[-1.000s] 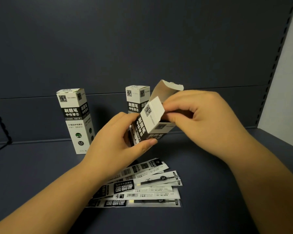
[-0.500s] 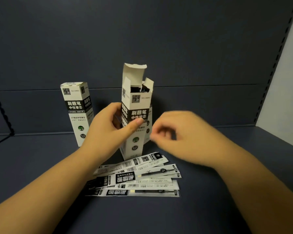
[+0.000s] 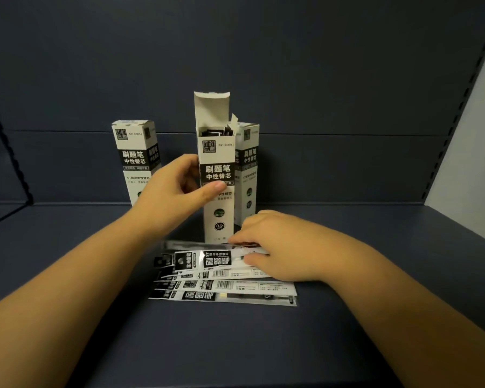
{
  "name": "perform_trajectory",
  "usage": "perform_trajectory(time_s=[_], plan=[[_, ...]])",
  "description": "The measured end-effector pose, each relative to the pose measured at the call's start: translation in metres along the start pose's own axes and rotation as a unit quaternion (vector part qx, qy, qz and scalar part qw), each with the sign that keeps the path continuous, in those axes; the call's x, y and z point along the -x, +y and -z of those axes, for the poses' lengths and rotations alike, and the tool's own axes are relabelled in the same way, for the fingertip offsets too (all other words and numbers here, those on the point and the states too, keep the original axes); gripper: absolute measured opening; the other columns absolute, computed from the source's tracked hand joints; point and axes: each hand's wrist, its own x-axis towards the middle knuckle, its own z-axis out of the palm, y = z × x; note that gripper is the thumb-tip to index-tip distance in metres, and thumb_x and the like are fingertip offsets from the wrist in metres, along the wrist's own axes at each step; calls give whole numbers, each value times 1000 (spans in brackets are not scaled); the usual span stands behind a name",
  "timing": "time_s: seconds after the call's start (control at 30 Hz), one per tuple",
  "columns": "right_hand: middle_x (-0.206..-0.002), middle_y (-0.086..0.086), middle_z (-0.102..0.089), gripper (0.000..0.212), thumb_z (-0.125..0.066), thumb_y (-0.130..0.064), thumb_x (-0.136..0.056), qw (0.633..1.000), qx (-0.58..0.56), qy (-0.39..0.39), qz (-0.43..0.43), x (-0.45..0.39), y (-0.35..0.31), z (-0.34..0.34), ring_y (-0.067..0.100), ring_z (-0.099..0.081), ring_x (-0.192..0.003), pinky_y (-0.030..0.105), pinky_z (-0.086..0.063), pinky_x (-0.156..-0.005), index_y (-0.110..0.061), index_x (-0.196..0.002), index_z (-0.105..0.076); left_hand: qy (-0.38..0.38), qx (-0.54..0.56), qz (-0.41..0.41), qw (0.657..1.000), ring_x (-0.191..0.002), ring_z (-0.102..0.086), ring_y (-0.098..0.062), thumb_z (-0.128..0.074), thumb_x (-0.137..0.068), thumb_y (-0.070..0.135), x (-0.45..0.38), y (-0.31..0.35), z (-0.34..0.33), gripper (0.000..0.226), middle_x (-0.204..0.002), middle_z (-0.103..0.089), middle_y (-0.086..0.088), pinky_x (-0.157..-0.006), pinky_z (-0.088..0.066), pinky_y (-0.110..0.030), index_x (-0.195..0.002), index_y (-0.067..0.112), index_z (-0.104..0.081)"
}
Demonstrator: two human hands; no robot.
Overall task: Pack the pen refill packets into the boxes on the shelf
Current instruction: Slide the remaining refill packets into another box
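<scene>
An open white-and-black refill box point(image 3: 218, 166) stands upright on the dark shelf, its top flap raised and dark packet ends showing inside. My left hand point(image 3: 174, 191) grips it round the middle, thumb across the front. Several flat refill packets point(image 3: 221, 284) lie fanned in front of the box. My right hand point(image 3: 277, 245) rests on the right end of the pile and pinches the topmost packet point(image 3: 207, 260) between thumb and fingers.
Two closed boxes stand behind: one at the left point(image 3: 136, 161), one just behind the open box to its right point(image 3: 247, 169). The shelf's back wall point(image 3: 319, 79) is close. A slotted upright point(image 3: 454, 121) and a pale side panel bound the right.
The box went from tilted in both hands to standing upright on the shelf. My right hand left its flap and dropped onto the packets, taking hold of the top one.
</scene>
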Motion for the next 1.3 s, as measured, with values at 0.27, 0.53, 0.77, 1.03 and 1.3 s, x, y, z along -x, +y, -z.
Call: perform_trajectory(time_s=[0.27,0.53,0.77,1.03,1.3], plan=[[-104,-11,-57,27,-51,-26,-97,999,6,43,13,0,-1,0,10,-51,-106,36,-51,-92,-28,-115,-70,-5,3,-10,1000,-103,-70,-13,-74,-76,61,-3,-6,3,51,-116,-72,14,-89,-59,-46,-122,42,-59],[-85,-11,-63,12,-65,-29,-91,987,-102,123,15,14,2,14,4,-59,-79,21,-50,-71,-32,-98,-74,-8,24,-5,1000,-103,-71,-20,-76,-81,51,-5,-10,3,45,-114,-73,6,-89,-59,-49,-121,35,-62],[-103,-6,-77,26,-73,-7,-87,871,-458,172,-40,26,5,27,13,-75,-91,33,-63,-73,-27,-103,-70,-1,-12,-17,1000,-97,-71,-14,-70,-74,57,-3,-3,1,50,-111,-72,18,-83,-61,-42,-120,38,-61],[-96,0,-78,5,-73,-19,-91,814,-526,226,-93,22,6,27,13,-67,-75,23,-52,-59,-19,-95,-73,16,-84,-68,994,-91,-65,-3,-67,-70,61,3,13,0,39,-108,-62,39,-75,-56,-25,-106,56,-53],[-95,8,-78,4,-69,-15,-92,712,-616,330,-67,21,5,33,17,-70,-79,21,-56,-59,-13,-94,-71,8,-98,-86,991,-96,-63,-1,-68,-68,62,2,13,1,42,-109,-59,40,-79,-56,-26,-106,59,-50]])
